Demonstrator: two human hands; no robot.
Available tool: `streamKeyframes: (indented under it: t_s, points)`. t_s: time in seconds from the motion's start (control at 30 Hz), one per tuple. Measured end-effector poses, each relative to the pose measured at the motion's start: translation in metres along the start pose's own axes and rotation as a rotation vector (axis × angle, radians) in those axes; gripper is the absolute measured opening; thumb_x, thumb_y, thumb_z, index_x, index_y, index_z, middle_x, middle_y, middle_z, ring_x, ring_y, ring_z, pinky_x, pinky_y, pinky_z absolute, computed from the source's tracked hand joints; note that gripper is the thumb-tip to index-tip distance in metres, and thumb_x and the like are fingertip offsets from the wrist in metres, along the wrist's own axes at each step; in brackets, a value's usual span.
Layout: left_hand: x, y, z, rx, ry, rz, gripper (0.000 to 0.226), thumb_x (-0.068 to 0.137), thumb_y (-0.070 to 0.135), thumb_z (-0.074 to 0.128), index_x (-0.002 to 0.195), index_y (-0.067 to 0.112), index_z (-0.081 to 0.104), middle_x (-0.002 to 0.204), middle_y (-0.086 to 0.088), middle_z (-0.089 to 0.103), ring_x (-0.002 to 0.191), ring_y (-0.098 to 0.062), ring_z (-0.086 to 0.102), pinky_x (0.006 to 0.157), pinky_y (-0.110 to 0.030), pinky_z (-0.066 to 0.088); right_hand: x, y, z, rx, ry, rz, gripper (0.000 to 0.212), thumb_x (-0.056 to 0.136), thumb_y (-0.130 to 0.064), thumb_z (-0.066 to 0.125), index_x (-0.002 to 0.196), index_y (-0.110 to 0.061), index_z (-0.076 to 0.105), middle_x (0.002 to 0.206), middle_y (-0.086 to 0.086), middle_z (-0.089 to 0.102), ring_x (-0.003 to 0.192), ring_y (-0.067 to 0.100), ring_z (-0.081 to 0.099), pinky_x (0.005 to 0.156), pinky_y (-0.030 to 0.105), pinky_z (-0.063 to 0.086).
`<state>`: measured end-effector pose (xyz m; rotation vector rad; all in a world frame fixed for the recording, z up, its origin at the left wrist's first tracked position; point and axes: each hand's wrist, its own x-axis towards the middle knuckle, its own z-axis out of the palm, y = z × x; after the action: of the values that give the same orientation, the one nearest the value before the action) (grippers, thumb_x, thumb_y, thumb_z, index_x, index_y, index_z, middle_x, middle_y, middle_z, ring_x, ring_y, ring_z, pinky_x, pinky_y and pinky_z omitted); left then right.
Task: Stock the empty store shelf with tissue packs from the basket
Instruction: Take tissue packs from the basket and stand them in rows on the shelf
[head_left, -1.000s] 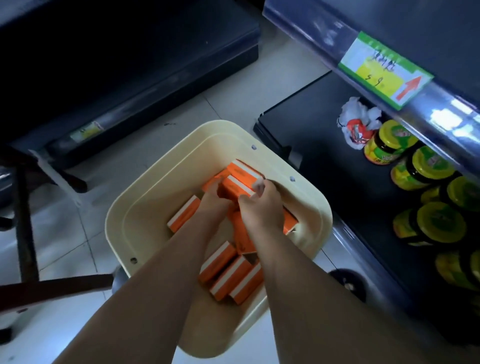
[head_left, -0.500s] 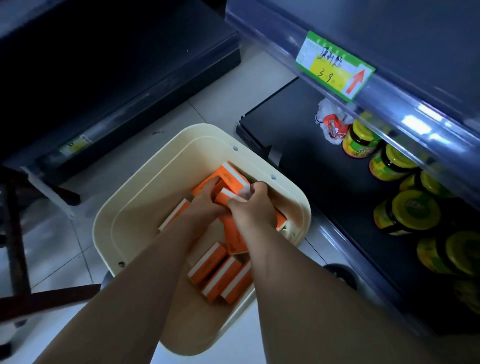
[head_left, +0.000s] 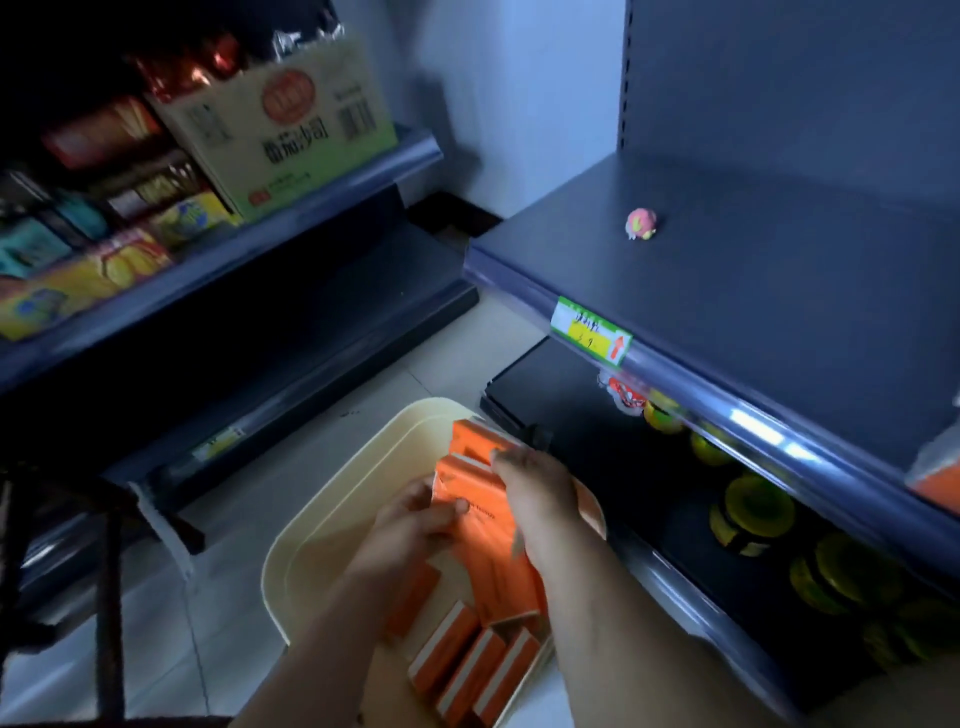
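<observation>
Holding pack stack (head_left: 475, 493) over basket (head_left: 322, 525) with left hand (head_left: 410, 525) and right hand (head_left: 540, 499), fingers curled round it. Judging stocking barely begun: seeing shelf (head_left: 779, 291) mostly bare (orange item (head_left: 935, 480) at right edge), spare packs (head_left: 467, 670) in basket.

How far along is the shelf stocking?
Done: little that shows; the shelf is mostly bare, with a blurred orange shape at its right edge, perhaps packs. In hand: left hand and right hand grip a bunch of tissue packs above the basket. Left: place those, plus several loose packs in the basket.
</observation>
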<state>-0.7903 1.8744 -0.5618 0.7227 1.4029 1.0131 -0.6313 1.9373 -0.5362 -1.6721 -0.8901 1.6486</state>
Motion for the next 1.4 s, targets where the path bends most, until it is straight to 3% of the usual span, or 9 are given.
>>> streamKeyframes:
  t_s: [0.2, 0.3, 0.5, 0.67, 0.77, 0.87, 1.0, 1.23, 1.4]
  points:
    - [-0.036, 0.051, 0.023, -0.217, -0.031, 0.106, 0.035, 0.089, 0.018, 0.074, 0.117, 0.001, 0.062, 0.098, -0.016, 0.069, 0.079, -0.022, 0.068, 0.071, -0.033, 0.061, -0.049, -0.065, -0.018, 0.107, 0.019, -0.224, 0.051, 0.073, -0.061, 0.070, 0.089, -0.012, 0.072, 0.079, 0.004, 0.073, 0.083, 0.024, 0.072, 0.089, 0.044, 0.060]
    - [-0.054, 0.090, 0.050, -0.209, -0.033, 0.213, 0.031, 0.090, 0.026, 0.068, 0.119, 0.013, 0.062, 0.097, -0.007, 0.069, 0.076, -0.012, 0.067, 0.066, -0.025, 0.058, -0.075, -0.105, -0.043, 0.138, 0.025, -0.323, 0.030, 0.091, -0.048, 0.069, 0.089, -0.019, 0.070, 0.082, 0.000, 0.070, 0.082, 0.016, 0.068, 0.080, 0.030, 0.057]
    - [-0.102, 0.158, 0.134, -0.165, -0.087, 0.413, 0.018, 0.100, 0.021, 0.064, 0.116, 0.012, 0.064, 0.094, -0.005, 0.073, 0.080, -0.016, 0.069, 0.061, -0.027, 0.057, -0.146, -0.167, -0.126, 0.177, 0.075, -0.498, 0.033, 0.088, -0.051, 0.074, 0.089, -0.018, 0.072, 0.095, 0.009, 0.077, 0.084, 0.023, 0.072, 0.085, 0.041, 0.057]
    - [-0.144, 0.192, 0.226, -0.131, -0.276, 0.552, 0.010, 0.097, 0.011, 0.067, 0.106, 0.010, 0.064, 0.095, -0.004, 0.074, 0.085, -0.017, 0.072, 0.070, -0.029, 0.058, -0.233, -0.190, -0.234, 0.090, 0.197, -0.699, 0.029, 0.095, -0.039, 0.071, 0.077, -0.017, 0.065, 0.060, -0.002, 0.060, 0.060, 0.016, 0.058, 0.071, 0.036, 0.046]
    - [-0.169, 0.205, 0.291, -0.068, -0.397, 0.644, 0.019, 0.092, 0.004, 0.072, 0.110, 0.000, 0.065, 0.092, -0.001, 0.077, 0.086, -0.010, 0.072, 0.077, -0.022, 0.056, -0.282, -0.187, -0.303, 0.050, 0.309, -0.775, 0.019, 0.098, -0.034, 0.069, 0.092, -0.016, 0.069, 0.069, 0.002, 0.061, 0.067, 0.018, 0.057, 0.075, 0.039, 0.049]
    - [-0.192, 0.222, 0.352, -0.030, -0.531, 0.663, 0.028, 0.083, 0.010, 0.083, 0.107, 0.005, 0.068, 0.095, -0.005, 0.077, 0.088, -0.014, 0.073, 0.081, -0.028, 0.058, -0.320, -0.187, -0.365, 0.047, 0.425, -0.801, 0.027, 0.095, -0.038, 0.072, 0.101, -0.012, 0.071, 0.088, 0.009, 0.066, 0.082, 0.024, 0.063, 0.089, 0.053, 0.057]
    - [-0.215, 0.241, 0.428, -0.033, -0.631, 0.686, 0.022, 0.088, 0.006, 0.079, 0.108, 0.012, 0.071, 0.099, -0.004, 0.078, 0.089, -0.015, 0.075, 0.079, -0.027, 0.057, -0.351, -0.194, -0.426, 0.068, 0.603, -0.852, 0.015, 0.096, -0.037, 0.070, 0.094, -0.022, 0.068, 0.094, 0.008, 0.073, 0.084, 0.023, 0.072, 0.080, 0.039, 0.062]
    - [-0.213, 0.241, 0.527, 0.014, -0.810, 0.650, 0.030, 0.089, -0.002, 0.074, 0.118, 0.006, 0.068, 0.097, -0.003, 0.077, 0.087, -0.015, 0.075, 0.076, -0.024, 0.059, -0.358, -0.189, -0.515, -0.042, 0.870, -0.863, 0.015, 0.095, -0.039, 0.071, 0.098, -0.024, 0.067, 0.080, -0.015, 0.070, 0.059, -0.007, 0.064, 0.055, 0.015, 0.047]
    - [-0.176, 0.233, 0.563, 0.362, -0.692, 0.935, 0.026, 0.082, -0.004, 0.079, 0.103, 0.003, 0.067, 0.080, 0.007, 0.068, 0.069, -0.003, 0.064, 0.071, -0.025, 0.055, -0.343, -0.186, -0.561, -0.096, 0.861, -0.801, 0.013, 0.092, -0.015, 0.073, 0.081, -0.015, 0.065, 0.062, -0.003, 0.069, 0.057, 0.012, 0.068, 0.057, 0.026, 0.055]
